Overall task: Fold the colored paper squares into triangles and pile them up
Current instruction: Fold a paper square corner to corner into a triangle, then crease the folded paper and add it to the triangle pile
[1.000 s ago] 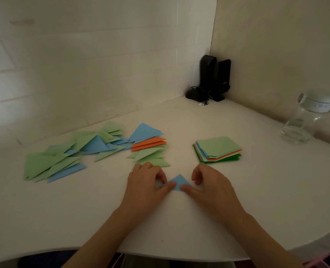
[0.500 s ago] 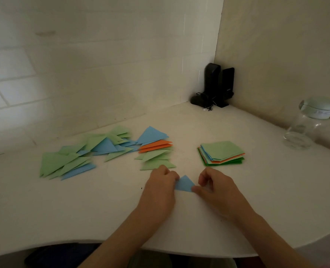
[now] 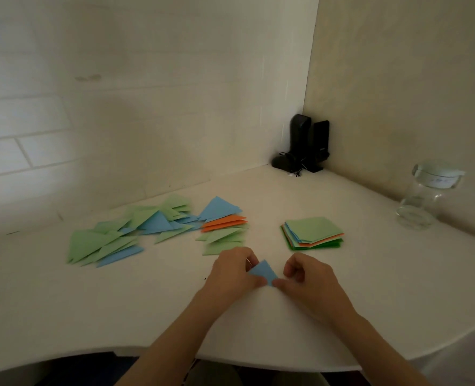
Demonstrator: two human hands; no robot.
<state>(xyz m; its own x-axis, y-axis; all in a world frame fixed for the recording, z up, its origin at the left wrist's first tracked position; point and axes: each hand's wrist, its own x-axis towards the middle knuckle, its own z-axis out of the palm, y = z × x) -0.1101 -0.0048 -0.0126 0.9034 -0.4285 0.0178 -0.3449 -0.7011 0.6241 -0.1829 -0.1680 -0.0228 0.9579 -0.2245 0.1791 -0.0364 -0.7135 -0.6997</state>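
Head view. Blue paper triangle (image 3: 262, 273) on white table (image 3: 398, 288), near front edge, between both hands. Left hand (image 3: 232, 274): fingers curled over the triangle's left side, thumb pressing its lower edge, so gripping the paper. Right hand (image 3: 307, 280): thumb and forefinger tip meet at the triangle's lower right corner, pinching it; other fingers curled in, not on the paper.

Behind left hand: pile of folded triangles (image 3: 223, 227), green at bottom, orange in mid, blue on top; front green piece touches left-hand knuckles or sits just behind, can't tell which. Further left: loose spread of green and blue triangles (image 3: 113, 240), overlapping, not stacked neatly.

Behind right hand, apart from it: stack of unfolded squares (image 3: 313, 232), light green on top, blue, orange, dark green edges showing below.

Containers: glass jar (image 3: 423, 199) at right by wall, lid on, appears clear inside; contents can't tell. Black speakers (image 3: 308, 143) w/ cable in back corner.
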